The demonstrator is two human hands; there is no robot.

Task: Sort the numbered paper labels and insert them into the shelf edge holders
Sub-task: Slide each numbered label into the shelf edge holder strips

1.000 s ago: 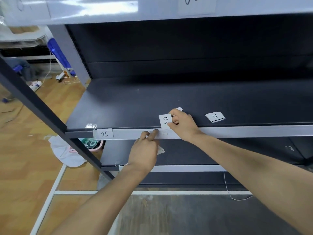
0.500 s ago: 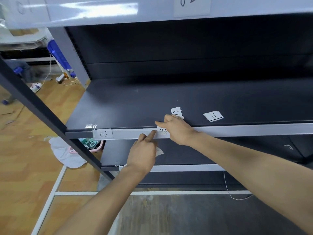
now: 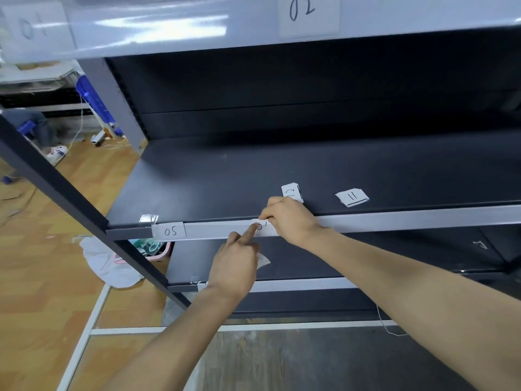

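The numbered label [image 3: 263,226] is pinched at its top edge by the right hand [image 3: 290,218], grip curled tight on the paper, and it's pressed against the shelf edge holder [image 3: 394,220] by the left hand [image 3: 234,266], index finger straight, nothing gripped. Label 05 [image 3: 170,230] is seated further left.

the shelf board [image 3: 253,176] looks matt dark metal. its front holder strip [image 3: 408,218] is glossy plastic; label 11 [image 3: 352,197] on it, matt paper.

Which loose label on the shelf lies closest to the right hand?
The half-hidden label directly behind the right hand; the label marked 11 lies farther right.
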